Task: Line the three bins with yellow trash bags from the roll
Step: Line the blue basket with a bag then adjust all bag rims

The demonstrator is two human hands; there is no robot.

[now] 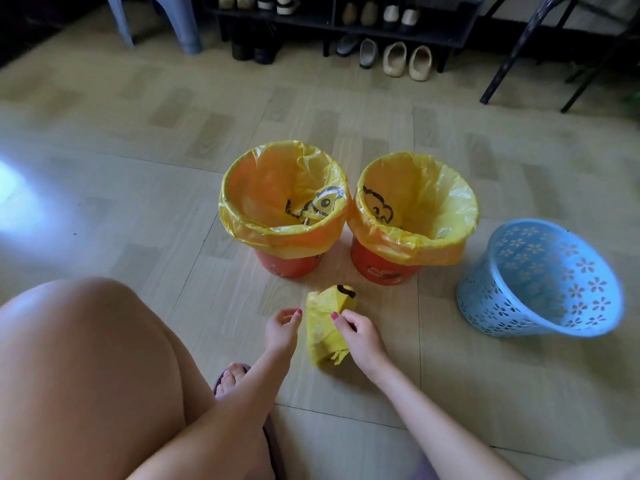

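The yellow bag roll (pixel 329 327) lies on the floor (pixel 138 168), long axis running away from the person; the right hand (pixel 360 336) pinches its right edge, while the left hand (pixel 281 329) hovers just beside it, fingers loosely curled, holding nothing. The unlined blue basket (pixel 540 278) stands to the right, nearer the right hand; both orange bins (pixel 384 268) already wear bags.

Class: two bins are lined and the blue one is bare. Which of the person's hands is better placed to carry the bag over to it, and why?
Right. The right hand already pinches the folded bag and is on the blue bin's side; the left hand holds nothing.
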